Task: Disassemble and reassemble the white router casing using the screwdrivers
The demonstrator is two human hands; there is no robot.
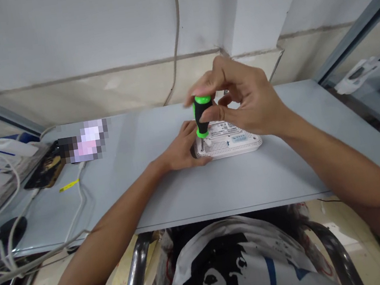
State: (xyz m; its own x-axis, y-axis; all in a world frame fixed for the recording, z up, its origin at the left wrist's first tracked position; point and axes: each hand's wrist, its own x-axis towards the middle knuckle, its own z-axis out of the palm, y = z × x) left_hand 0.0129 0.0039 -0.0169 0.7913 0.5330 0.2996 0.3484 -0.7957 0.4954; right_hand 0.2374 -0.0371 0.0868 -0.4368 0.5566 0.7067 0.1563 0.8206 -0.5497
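Note:
A white plastic device (247,145) with vent holes and labels lies flat on the grey table (139,136). My left hand (184,150) grips the device's left end, fingers behind it and thumb along the front edge. Above that end, my right hand (240,94) has its thumb and fingers round a green and black screwdriver (202,116). The screwdriver stands nearly upright, its tip down at the device's left corner. Whether the tip sits in a screw cannot be made out.
At the left lie a dark phone (46,171), a lit, blurred screen (87,141), a yellow tag (69,185), white cables and several white plugs. Metal frame posts stand at both sides. A white device (358,75) lies beyond the right post.

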